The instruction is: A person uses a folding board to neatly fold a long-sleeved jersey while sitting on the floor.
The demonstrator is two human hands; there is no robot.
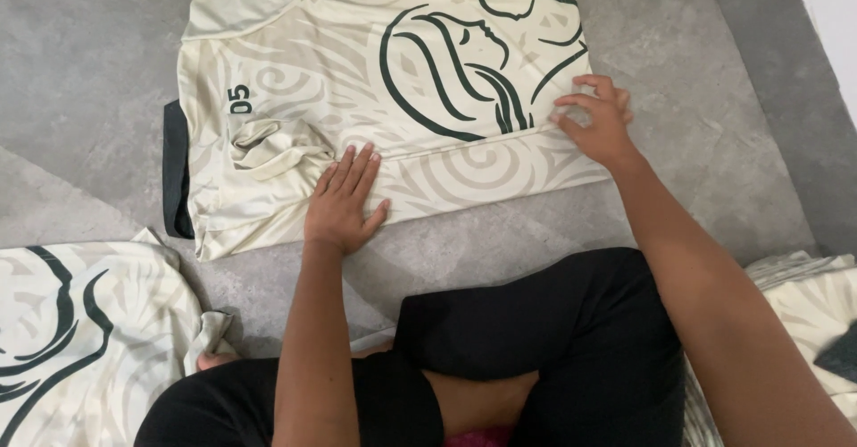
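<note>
— So where was the cream patterned jersey shirt with dark green line art?

— Flat on grey floor, upper centre. Left hand pressed the hem, fingers together; right hand curled fingertips on the lower edge, likely mid-fold, needing an even lift.

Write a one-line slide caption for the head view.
Left hand flat and right hand pressing on a cream patterned shirt spread across the grey floor.
</note>
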